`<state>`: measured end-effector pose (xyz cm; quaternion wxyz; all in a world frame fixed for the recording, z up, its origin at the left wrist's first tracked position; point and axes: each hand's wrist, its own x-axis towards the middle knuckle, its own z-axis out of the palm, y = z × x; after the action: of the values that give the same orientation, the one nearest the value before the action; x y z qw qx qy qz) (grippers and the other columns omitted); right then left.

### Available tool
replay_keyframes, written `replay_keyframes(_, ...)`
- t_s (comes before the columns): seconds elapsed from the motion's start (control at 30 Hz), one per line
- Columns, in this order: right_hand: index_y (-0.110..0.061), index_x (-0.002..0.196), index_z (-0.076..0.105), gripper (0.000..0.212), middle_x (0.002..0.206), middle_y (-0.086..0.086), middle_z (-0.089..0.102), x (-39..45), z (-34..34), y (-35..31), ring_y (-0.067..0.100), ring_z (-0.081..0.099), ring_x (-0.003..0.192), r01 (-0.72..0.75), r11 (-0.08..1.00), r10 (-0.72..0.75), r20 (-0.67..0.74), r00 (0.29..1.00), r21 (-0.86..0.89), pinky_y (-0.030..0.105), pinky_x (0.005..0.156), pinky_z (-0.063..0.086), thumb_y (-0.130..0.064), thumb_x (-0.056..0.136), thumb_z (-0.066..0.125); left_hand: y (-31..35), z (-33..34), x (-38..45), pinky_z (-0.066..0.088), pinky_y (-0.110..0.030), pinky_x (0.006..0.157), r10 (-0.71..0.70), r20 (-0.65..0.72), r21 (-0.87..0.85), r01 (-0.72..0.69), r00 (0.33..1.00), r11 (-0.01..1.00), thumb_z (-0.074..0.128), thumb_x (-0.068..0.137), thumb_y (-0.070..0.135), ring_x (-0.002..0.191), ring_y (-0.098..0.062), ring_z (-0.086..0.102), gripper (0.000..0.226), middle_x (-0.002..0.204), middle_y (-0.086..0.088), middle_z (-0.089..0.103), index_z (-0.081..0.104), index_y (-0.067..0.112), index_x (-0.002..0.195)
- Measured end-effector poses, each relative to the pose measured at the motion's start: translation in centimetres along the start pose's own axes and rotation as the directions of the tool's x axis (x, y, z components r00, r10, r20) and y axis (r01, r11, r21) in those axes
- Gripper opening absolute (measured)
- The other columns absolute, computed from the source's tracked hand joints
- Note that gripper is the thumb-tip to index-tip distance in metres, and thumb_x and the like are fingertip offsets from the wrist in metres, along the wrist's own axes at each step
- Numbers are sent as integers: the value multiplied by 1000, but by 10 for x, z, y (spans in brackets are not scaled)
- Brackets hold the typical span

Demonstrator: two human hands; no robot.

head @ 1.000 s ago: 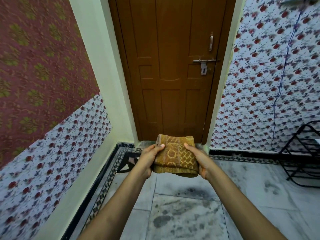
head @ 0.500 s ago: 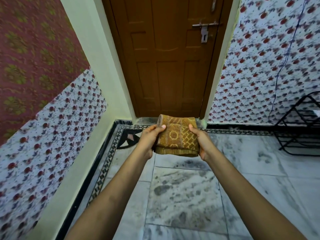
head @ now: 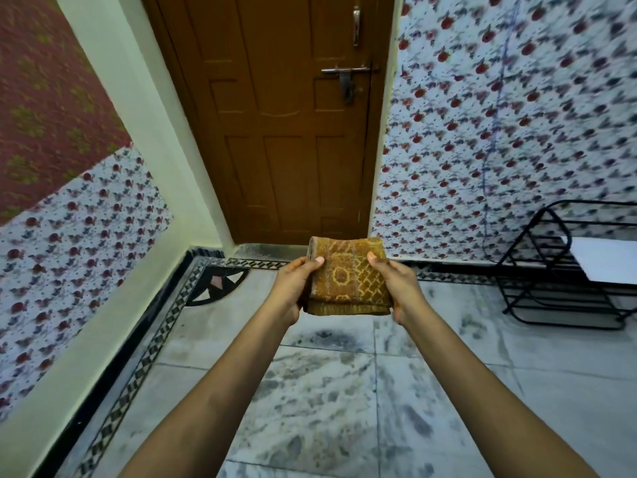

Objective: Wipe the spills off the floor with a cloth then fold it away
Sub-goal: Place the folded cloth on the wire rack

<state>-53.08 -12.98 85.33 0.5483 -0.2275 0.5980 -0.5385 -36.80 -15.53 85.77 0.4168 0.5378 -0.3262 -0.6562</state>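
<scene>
A folded mustard-brown cloth (head: 348,276) with a yellow lattice pattern is held out in front of me, above the floor. My left hand (head: 296,288) grips its left edge, thumb on top and fingers underneath. On the right edge sits my right hand (head: 396,288), gripping in the same way. Below the cloth lies the grey marble floor (head: 331,401), mottled with dark patches; whether these are spills or the stone's own marks I cannot tell.
A shut brown wooden door (head: 286,115) with a bolt latch (head: 344,72) stands straight ahead. Patterned walls close in on both sides. A black metal rack (head: 565,267) with a white sheet (head: 606,260) on it stands at the right wall.
The view tipped down and then partly back up, and shifted a little left, so more of the rack shows. Both hands keep the same grip on the folded cloth.
</scene>
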Motion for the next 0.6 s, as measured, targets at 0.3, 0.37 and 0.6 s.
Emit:
replay_keyframes(0.3,-11,99,64,20,87,4,65,17,-133,-32,14,63,75,42,992,-22,-163,986,121,27,63,53,-21,83,71,-27,143,5,51,-29,69,-59,106,69,52,993,996,62,89,18,86,-19,63,29,99,-6,67,60,9,117)
replay_keyframes(0.37,-12,95,62,16,85,4,64,25,-164,-38,15,62,74,61,985,-24,-217,976,164,29,66,53,-19,83,70,-33,180,13,51,-29,69,-81,138,90,69,987,994,63,88,17,86,-19,64,34,101,-7,67,58,8,120)
replay_keyframes(0.6,-10,104,63,22,95,5,66,65,-255,-63,20,63,85,40,982,11,-263,965,185,30,64,53,-26,89,63,-53,282,49,51,-31,65,-132,223,136,103,966,985,63,89,18,87,-22,65,33,104,-9,68,59,9,120)
